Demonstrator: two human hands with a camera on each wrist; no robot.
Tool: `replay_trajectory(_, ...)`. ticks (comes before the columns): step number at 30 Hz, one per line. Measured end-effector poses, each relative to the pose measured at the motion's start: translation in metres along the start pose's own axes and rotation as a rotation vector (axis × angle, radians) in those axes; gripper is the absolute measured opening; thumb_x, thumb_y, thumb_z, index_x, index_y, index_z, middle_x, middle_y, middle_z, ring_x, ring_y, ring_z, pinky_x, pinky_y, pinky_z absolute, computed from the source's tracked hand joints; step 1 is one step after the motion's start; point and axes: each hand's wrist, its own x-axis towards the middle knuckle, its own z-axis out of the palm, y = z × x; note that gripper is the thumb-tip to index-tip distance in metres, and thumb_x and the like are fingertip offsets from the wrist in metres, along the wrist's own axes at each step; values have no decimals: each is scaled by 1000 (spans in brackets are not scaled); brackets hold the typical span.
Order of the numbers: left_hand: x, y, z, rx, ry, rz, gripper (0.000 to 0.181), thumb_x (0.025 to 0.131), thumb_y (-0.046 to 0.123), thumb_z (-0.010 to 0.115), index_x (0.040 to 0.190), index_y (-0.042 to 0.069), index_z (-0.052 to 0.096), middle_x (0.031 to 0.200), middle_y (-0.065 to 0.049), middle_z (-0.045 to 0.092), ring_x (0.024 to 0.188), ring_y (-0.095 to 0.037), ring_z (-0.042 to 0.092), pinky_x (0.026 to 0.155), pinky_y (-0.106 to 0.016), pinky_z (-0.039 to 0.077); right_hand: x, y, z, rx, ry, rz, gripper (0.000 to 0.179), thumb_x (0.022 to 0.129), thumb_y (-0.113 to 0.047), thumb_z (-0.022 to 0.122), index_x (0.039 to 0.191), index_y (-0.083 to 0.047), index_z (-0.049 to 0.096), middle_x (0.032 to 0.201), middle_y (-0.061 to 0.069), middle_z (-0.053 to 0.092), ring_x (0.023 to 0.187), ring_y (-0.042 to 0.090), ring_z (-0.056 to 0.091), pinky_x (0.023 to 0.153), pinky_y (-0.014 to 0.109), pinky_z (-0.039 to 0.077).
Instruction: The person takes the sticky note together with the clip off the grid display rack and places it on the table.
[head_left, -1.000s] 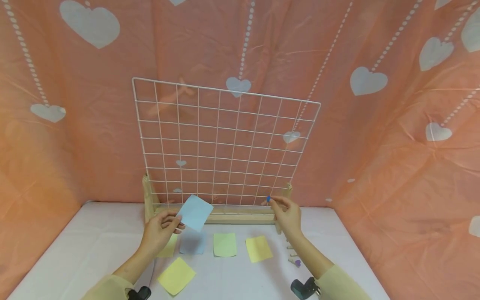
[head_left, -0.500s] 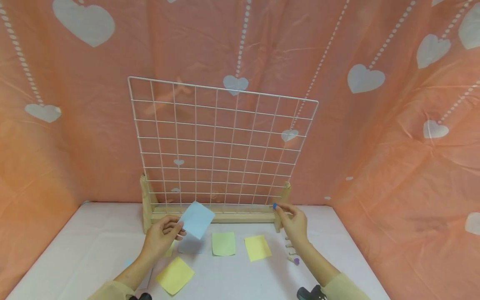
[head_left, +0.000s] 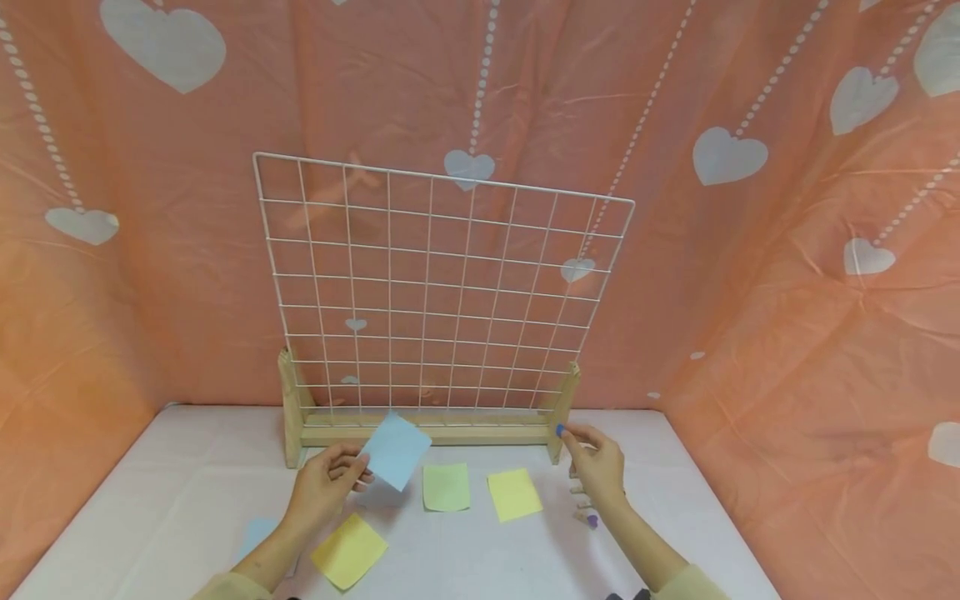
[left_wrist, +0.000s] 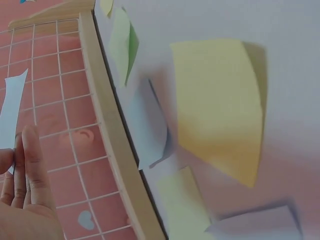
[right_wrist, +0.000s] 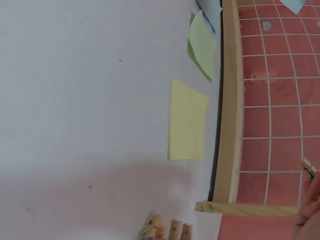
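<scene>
A light blue sticky note (head_left: 396,451) is pinched by its left corner between the thumb and fingers of my left hand (head_left: 322,487), in front of the rack's wooden base. My right hand (head_left: 600,467) pinches a small wooden clothespin (right_wrist: 308,167) with a blue piece (head_left: 560,430) at its end, near the right foot of the stand. Behind both hands rises the white wire grid (head_left: 450,275), tilted in its wooden stand (head_left: 465,435). On the table below lie a green note (head_left: 446,487), a yellow note (head_left: 514,494) and another yellow note (head_left: 349,552).
Several wooden clothespins (right_wrist: 175,230) lie in a row by my right forearm, one with a purple heart (head_left: 592,522). Another blue note (head_left: 257,535) lies partly under my left forearm in the head view. A pink curtain (head_left: 757,275) with pale hearts hangs behind the table (head_left: 165,483).
Both hands have come down from the grid, still holding the blue note and the clothespin. My right hand has also moved to the right. The head view has shifted slightly.
</scene>
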Motion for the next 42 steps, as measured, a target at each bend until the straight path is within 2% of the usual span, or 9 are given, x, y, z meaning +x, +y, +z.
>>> replay_trajectory(5,-5,-10,7,-18,15,-70,20,93,4,59,110,-8,59,84,-11,68,69,-13,67,65,-25,58,-8,12,0,-6,-10,15,22,90,-16,67,104,1,68,86,13,71,44,10,54,40,13,36)
replay_trajectory(8,-7,-14,11,-21,20,-72,18,92,2,60,107,-10,60,82,-11,68,66,-11,66,63,-27,58,-11,18,1,-16,1,46,22,90,-17,67,104,0,69,84,16,71,43,12,55,40,15,40)
replay_trajectory(15,-10,-22,18,-27,20,-67,15,91,0,60,103,-9,60,80,-12,68,65,-14,66,62,-27,57,-16,30,1,-65,39,118,25,89,-23,69,105,-4,70,94,18,72,51,19,63,40,28,50)
replay_trajectory(23,-16,-32,28,-34,-21,-97,16,90,1,61,103,-9,61,79,-12,68,64,-16,67,61,-25,57,-20,39,0,-54,43,133,22,88,-19,69,102,-2,71,80,14,69,46,15,58,38,19,43)
replay_trajectory(29,-20,-40,32,-42,-69,-91,21,91,2,60,107,-12,58,81,-14,68,64,-14,67,62,-23,57,-21,48,2,-49,48,147,23,88,-18,70,102,0,71,86,16,69,45,6,54,38,17,41)
replay_trajectory(36,-24,-44,36,-49,-77,-138,22,91,1,60,108,-13,57,79,-11,67,65,-15,66,61,-22,57,-19,60,3,-38,57,143,18,88,-11,68,100,1,71,83,18,69,38,3,47,36,16,38)
replay_trajectory(42,-26,-49,38,-36,-98,-153,24,91,2,61,110,-13,57,79,-10,66,65,-16,67,61,-22,57,-16,69,3,-37,60,152,16,88,-10,67,99,1,71,83,16,69,38,3,49,37,16,42)
